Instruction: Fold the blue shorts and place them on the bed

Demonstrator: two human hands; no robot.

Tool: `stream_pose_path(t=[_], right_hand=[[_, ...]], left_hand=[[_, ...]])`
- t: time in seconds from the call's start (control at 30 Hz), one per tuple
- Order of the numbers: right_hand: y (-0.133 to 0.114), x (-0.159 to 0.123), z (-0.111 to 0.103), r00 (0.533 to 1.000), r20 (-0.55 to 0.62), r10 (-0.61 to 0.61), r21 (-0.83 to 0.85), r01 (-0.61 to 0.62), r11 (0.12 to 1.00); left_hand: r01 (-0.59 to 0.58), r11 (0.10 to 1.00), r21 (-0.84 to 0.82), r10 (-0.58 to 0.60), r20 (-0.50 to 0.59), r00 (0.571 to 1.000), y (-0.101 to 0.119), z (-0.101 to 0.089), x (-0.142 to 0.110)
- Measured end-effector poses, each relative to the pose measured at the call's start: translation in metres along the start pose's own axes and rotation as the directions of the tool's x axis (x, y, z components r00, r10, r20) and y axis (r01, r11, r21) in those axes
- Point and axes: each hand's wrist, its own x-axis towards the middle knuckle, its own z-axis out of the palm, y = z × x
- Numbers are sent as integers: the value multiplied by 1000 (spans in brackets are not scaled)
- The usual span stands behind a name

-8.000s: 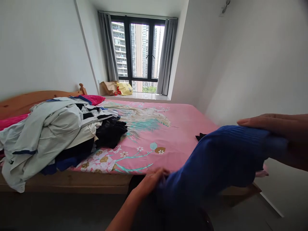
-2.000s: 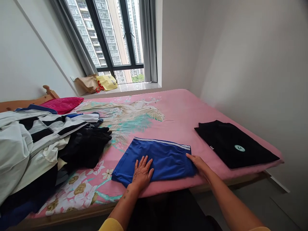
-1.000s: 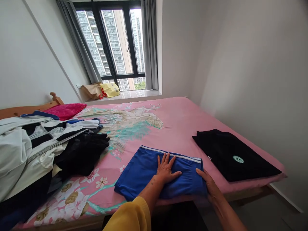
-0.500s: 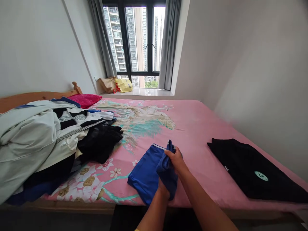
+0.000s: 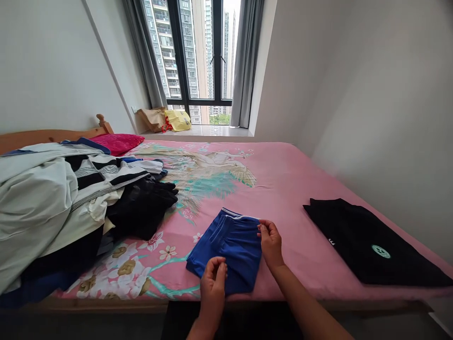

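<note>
The bed [image 5: 283,184] bears the clothes pile [image 5: 38,198] at 9 o'clock, black garment [image 5: 350,236] at 3, blue garment [image 5: 242,243] at 6. The last should handle light, soft; hold folded corners. My right hand [image 5: 272,245] meets its 2 o'clock corner, left hand [image 5: 213,289] its 7; clamping: cannot tell.

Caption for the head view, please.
Both hands at blue shorts folded on a pink bedsheet, between a clothes pile and a folded black garment.
</note>
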Motion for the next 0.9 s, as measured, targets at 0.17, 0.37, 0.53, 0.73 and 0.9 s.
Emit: stream_pose_path(t=[0.17,0.37,0.53,0.73,0.9], right_hand=[[8,-6,11,920,245,-307,-337,377,863],[63,4,4,892,443,-87,-713,409,569],[84,7,-18,982,80,-171,-458,188,869],[71,-32,-44,904,82,420,341,-421,841],[42,-52,-20,854,289,432,455,-519,723]], left_hand=[[-615,629,476,380,502,777,37,27,69],[-667,158,728,137,653,745,-5,37,113],[-662,91,744,107,654,749,-20,33,115],[-670,105,735,91,664,742,-15,34,118],[-616,311,724,93,622,778,-11,33,121]])
